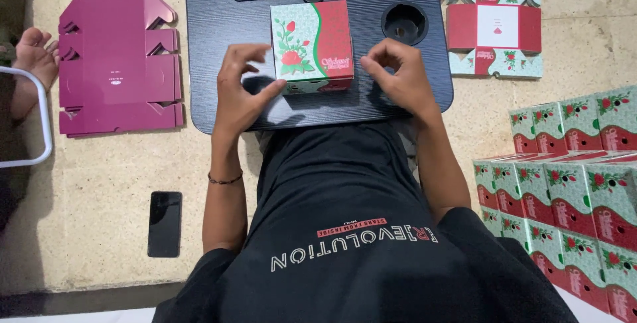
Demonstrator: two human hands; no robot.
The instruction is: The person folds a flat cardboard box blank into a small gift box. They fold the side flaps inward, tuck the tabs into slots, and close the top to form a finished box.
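A folded box (312, 45) is sitting on a lap tray (212, 51), between the left hand (240, 90) and the right hand (397, 74). A flat carton (116, 61) is lying left of the tray, a phone (164, 223) below it. Stacked boxes (570, 183) are standing on the right.
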